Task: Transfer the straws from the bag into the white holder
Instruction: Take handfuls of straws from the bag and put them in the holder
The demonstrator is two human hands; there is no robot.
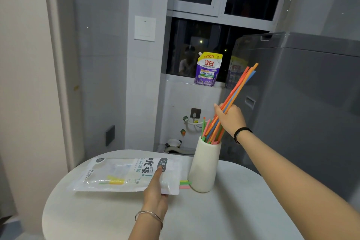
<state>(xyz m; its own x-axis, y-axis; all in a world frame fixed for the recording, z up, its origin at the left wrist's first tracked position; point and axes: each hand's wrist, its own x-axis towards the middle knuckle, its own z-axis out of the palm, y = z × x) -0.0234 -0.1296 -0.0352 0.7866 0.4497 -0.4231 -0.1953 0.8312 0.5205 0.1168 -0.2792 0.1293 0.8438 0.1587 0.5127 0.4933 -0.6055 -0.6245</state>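
A white holder (204, 169) stands on the round white table (233, 210), with several coloured straws sticking out of its top. My right hand (230, 119) grips a bundle of orange, red and blue straws (240, 85) just above the holder; their lower ends reach down into it and their tops slant up to the right. The clear straw bag (120, 175) lies flat on the table left of the holder. A few yellow, green and pink straws remain in it, some poking out at its right end (185, 184). My left hand (155, 189) rests on the bag's right part with fingers straight.
A grey appliance (311, 93) stands close behind and to the right of the holder. A purple detergent pouch (208, 69) sits on the window sill. Wall and pipes lie behind the table.
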